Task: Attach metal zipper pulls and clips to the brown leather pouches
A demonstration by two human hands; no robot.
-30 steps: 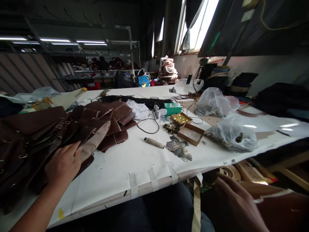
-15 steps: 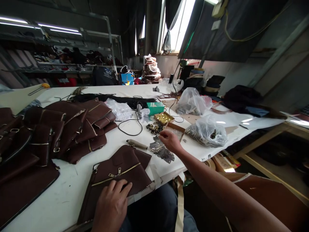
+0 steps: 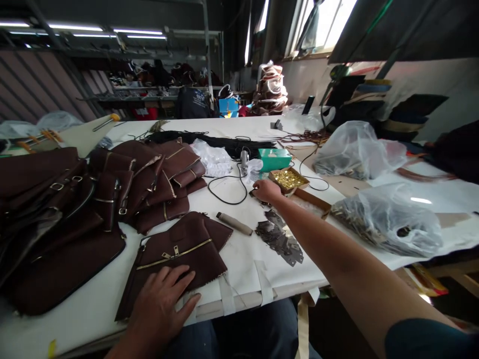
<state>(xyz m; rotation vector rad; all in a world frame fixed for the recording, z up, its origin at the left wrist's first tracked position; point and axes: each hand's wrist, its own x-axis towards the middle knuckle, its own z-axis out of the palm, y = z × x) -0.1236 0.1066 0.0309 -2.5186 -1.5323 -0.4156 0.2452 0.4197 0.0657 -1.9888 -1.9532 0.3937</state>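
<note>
My left hand [image 3: 160,299] lies with fingers spread on the lower edge of a dark brown leather bag piece [image 3: 177,239]. A brass zipper [image 3: 194,248] with two pulls runs across that piece. Reaching forward, my right hand [image 3: 266,192] has its fingers pinched together over the pile of small metal fittings, which the hand mostly covers. What the fingertips hold, if anything, is too small to make out. Nearer me lie thin grey metal plates [image 3: 280,239] in a loose heap. A tool with a wrapped, tape-like handle [image 3: 235,223] rests between the leather and the plates.
More brown leather bag pieces [image 3: 149,184] are heaped at the left. Beyond my right hand stand a small box of gold-coloured fittings [image 3: 289,178] and a green box [image 3: 275,159]. Clear plastic bags [image 3: 389,219] of metal parts lie at the right. A black cord [image 3: 224,202] loops mid-table.
My right hand has moved farther forward, from beside the grey plates to the fittings pile. My left hand stays on the leather, its thumb now spread outward. The view has turned left.
</note>
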